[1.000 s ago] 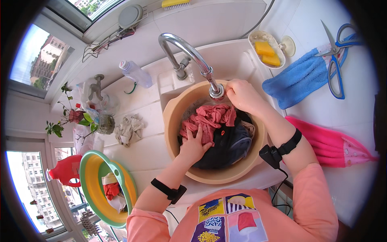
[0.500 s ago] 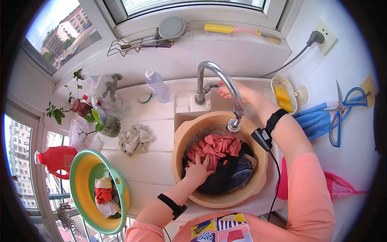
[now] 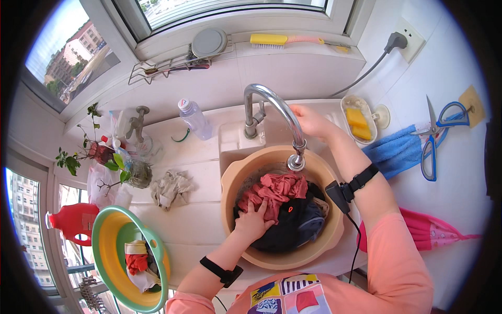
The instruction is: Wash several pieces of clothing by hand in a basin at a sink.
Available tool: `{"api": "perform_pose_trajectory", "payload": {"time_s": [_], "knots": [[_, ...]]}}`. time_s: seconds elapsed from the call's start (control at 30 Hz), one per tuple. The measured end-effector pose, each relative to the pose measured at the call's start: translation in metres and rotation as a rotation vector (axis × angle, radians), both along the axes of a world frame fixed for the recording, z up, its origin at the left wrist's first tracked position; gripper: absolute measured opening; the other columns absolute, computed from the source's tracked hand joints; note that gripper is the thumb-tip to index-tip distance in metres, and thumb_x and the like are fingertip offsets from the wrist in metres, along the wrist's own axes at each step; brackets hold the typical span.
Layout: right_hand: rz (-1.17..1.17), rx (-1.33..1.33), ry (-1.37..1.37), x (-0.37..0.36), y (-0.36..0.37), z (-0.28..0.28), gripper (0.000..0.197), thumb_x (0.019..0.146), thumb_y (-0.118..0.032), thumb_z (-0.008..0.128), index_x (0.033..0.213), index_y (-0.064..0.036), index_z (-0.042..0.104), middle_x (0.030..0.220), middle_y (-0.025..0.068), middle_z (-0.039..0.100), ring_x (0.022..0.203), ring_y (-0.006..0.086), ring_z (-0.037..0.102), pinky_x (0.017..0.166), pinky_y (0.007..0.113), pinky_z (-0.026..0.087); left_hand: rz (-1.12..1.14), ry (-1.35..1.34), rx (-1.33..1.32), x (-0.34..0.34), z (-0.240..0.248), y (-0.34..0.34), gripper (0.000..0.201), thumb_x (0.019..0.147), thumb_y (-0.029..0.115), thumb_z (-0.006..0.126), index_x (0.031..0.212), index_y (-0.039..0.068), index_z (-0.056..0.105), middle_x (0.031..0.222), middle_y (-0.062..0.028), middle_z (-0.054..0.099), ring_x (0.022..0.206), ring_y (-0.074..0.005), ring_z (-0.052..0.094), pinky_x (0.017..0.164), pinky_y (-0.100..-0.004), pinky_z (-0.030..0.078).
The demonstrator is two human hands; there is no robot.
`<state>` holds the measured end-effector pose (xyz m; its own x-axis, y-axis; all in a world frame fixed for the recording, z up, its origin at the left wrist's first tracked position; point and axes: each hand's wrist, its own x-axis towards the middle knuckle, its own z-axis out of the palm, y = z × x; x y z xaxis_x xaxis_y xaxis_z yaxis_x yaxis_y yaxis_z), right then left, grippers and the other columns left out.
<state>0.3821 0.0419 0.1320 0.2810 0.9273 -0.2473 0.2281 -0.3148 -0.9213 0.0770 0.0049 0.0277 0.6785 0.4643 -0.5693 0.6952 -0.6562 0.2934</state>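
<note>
A peach-coloured basin (image 3: 334, 238) stands in the sink with wet clothes heaped in it: a coral-red garment (image 3: 282, 187) on top and black clothing (image 3: 280, 230) beside it. My left hand (image 3: 252, 222) presses on the heap, fingers spread over the edge of the coral-red garment. Above the basin arches a chrome faucet (image 3: 273, 93), its lever (image 3: 261, 108) pointing up. My right hand (image 3: 312, 121) is just behind the spout and to its right, apart from the lever. The spout hides part of its fingers, so their closure is unclear.
At the left are a green-and-yellow basin (image 3: 99, 246) holding clothes, a red jug (image 3: 78, 222), plants (image 3: 123, 165) and a grey rag (image 3: 171, 189). A clear bottle (image 3: 193, 119) stands behind. On the right hang scissors (image 3: 432, 131), a blue towel (image 3: 395, 149) and a soap dish (image 3: 374, 133).
My right hand has left the faucet lever and drawn back to the right. The lever has swung from pointing right to pointing up. My left hand stays on the clothes.
</note>
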Motion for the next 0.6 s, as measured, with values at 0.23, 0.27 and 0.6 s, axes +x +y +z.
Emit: {"api": "perform_pose_trajectory", "payload": {"time_s": [0.23,0.27,0.6], "knots": [[-0.128,0.06,-0.02,-0.084,-0.182,-0.018,0.032,0.095,-0.021,0.051,0.124,-0.0072,0.054,0.11,0.0113,0.062,0.103,0.0257,0.059,0.092,0.042,0.047,0.467,-0.721,-0.512,0.003,0.033,0.008,0.042,0.087,0.025,0.065,0.126,0.009,0.057,0.138,-0.0194,0.045,0.128,-0.0331,0.044,0.106,-0.0425,0.035],[0.151,-0.148,-0.697,-0.102,-0.204,-0.011,0.034,0.093,-0.022,0.055,0.123,-0.0082,0.055,0.115,0.0118,0.059,0.112,0.0269,0.054,0.096,0.046,0.042,0.115,-0.54,0.054,0.001,0.05,-0.005,0.04,0.085,0.024,0.065,0.122,0.01,0.059,0.137,-0.018,0.047,0.128,-0.0336,0.043,0.106,-0.0488,0.033],[-0.334,-0.387,-1.87,-0.107,-0.331,-0.021,0.039,0.085,-0.017,0.05,0.12,-0.0006,0.056,0.13,0.0154,0.05,0.13,0.0308,0.038,0.113,0.05,0.021,-0.346,-0.998,0.21,0.053,0.078,-0.054,0.035,0.08,0.018,0.067,0.113,0.007,0.063,0.122,-0.015,0.058,0.114,-0.0336,0.053,0.1,-0.0482,0.037]]}}
